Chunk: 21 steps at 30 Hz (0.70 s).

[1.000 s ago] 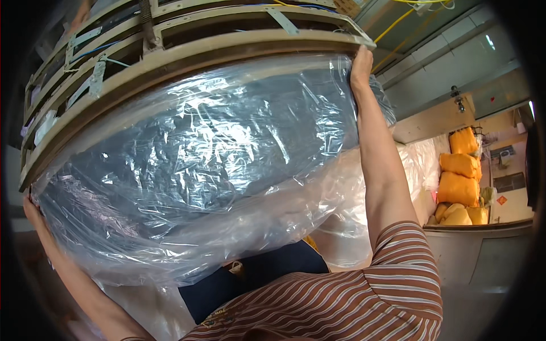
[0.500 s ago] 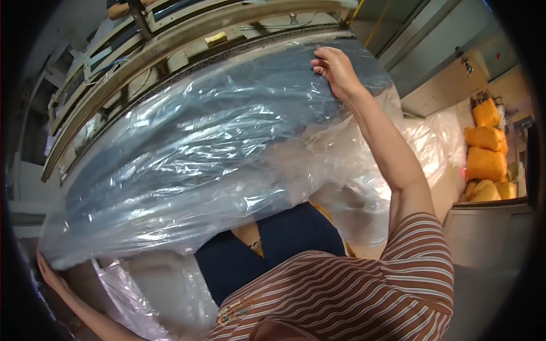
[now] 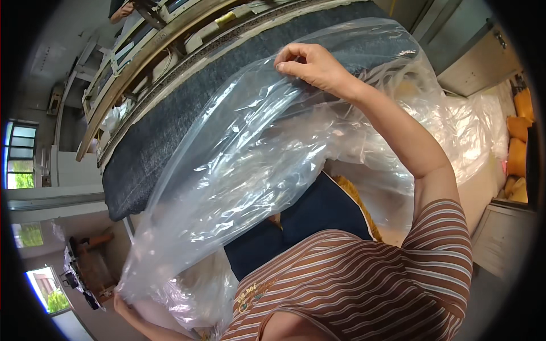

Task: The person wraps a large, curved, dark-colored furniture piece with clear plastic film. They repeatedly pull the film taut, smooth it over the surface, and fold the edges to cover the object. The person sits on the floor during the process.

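A large clear plastic sheet (image 3: 244, 176) is half drawn off a long dark grey upholstered panel (image 3: 170, 136) that is fixed to a wooden frame (image 3: 165, 40). My right hand (image 3: 310, 65) pinches the top edge of the plastic sheet, arm stretched up. At the lower left, my left hand (image 3: 122, 304) grips the plastic's bottom corner. I wear a brown striped shirt and dark blue trousers. The panel's left part is bare; the plastic still hangs over its right part.
More crumpled clear plastic (image 3: 455, 131) lies at the right over pale covered pieces. Orange cushions (image 3: 520, 142) are stacked at the far right by a grey cabinet (image 3: 503, 238). Windows (image 3: 17, 165) and a cluttered wooden table (image 3: 85, 267) are at the left.
The plastic has been pulled down and right off the panel, baring its dark grey left part. My right hand moved from the frame's far edge to the plastic's top edge.
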Available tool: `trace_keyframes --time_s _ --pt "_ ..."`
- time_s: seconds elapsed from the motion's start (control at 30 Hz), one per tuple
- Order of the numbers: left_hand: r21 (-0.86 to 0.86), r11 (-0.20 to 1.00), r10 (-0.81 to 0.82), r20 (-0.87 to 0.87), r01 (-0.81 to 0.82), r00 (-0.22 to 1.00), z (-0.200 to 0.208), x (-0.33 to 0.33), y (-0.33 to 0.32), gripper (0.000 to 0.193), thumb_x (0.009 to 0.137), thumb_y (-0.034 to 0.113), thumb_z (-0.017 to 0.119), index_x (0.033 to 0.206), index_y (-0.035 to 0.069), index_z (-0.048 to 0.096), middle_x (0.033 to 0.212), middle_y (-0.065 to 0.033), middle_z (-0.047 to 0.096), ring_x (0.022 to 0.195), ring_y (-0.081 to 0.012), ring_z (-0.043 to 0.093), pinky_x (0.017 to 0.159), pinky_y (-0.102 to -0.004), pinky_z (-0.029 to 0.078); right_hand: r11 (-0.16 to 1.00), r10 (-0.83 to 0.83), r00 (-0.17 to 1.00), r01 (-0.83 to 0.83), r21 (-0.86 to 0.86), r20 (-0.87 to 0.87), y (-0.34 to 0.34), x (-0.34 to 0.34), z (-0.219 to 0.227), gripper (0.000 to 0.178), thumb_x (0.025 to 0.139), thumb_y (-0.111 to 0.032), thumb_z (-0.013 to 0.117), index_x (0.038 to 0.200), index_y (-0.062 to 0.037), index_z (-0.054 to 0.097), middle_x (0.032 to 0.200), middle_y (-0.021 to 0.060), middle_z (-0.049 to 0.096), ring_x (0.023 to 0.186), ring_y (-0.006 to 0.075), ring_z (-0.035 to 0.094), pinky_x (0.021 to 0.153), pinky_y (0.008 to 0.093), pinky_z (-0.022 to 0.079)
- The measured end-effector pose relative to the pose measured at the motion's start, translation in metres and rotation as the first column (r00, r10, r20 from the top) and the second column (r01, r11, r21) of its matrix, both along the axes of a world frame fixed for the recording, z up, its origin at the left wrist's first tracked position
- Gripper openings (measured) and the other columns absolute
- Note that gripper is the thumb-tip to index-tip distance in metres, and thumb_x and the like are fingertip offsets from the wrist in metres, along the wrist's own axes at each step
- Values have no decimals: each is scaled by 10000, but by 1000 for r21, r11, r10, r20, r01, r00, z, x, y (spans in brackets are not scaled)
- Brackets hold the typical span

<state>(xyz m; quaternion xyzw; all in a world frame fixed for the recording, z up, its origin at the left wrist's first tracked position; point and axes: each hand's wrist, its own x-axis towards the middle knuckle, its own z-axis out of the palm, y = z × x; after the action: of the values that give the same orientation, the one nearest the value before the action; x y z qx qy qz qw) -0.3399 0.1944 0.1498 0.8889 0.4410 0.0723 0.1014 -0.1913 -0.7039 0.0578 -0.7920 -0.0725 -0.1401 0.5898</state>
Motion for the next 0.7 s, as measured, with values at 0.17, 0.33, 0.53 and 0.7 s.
trace_keyframes --time_s 0.17,0.33,0.53,0.7 --pt "297 666 -614 -303 685 729 -3 99 -61 333 856 203 622 1091 -32 599 1066 -170 606 955 -337 584 836 -403 456 999 -46 997 47 15 -61 2 -26 14 177 871 -97 573 1021 -2 566 806 -6 573 767 59 548 706 207 440" --pt "141 220 -907 393 965 150 -1 203 -444 204 910 97 568 1074 1 644 1092 -109 613 1027 -199 575 904 -282 427 995 -97 995 97 29 -14 2 -41 19 253 824 -102 591 1050 11 569 698 5 585 664 68 524 615 234 434" --pt "279 -376 -778 424 884 -464 -6 174 -698 340 776 179 717 1094 81 646 1017 -95 635 955 -252 597 819 -344 445 994 -53 996 59 94 -65 9 -59 28 275 825 -92 576 1079 13 557 690 -17 545 649 45 478 599 213 413" --pt "215 -469 -678 533 857 -505 -42 197 -739 261 747 66 724 1006 71 690 997 -58 647 908 -171 602 786 -285 470 891 178 955 -55 450 -236 -2 -67 35 326 836 -123 580 1118 38 552 736 -31 536 674 43 475 601 213 400"
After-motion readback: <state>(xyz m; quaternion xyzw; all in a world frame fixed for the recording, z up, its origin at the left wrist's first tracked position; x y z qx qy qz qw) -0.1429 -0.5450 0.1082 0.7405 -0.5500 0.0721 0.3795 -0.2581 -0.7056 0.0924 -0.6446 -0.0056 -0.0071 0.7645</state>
